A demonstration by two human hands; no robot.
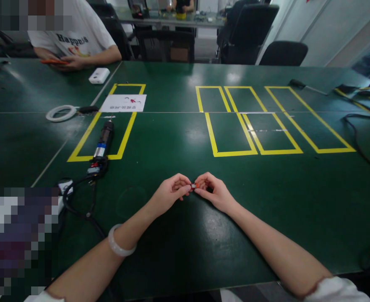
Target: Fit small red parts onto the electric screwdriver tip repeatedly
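Note:
Near the middle of the green table, my left hand [171, 191] and my right hand [215, 192] meet fingertip to fingertip. Between them is a small red-orange piece with a pale, shiny middle [194, 186]; its kind is too small to make out. Thumb and fingers of both hands are closed on its two ends, hiding part of it. A white bangle [117, 241] circles my left wrist. Off to the left, an electric screwdriver [102, 144] with a dark body and a blue and silver band lies across a yellow tape outline, its cable running toward me.
Yellow tape outlines [235, 153] mark the green table [178, 134]. A printed white card [122, 103], a roll of white tape [61, 113] and a white box [99, 75] lie left. A screwdriver [298, 84] and black cables [358, 138] are right. Another person holds an orange phone-like object [54, 62].

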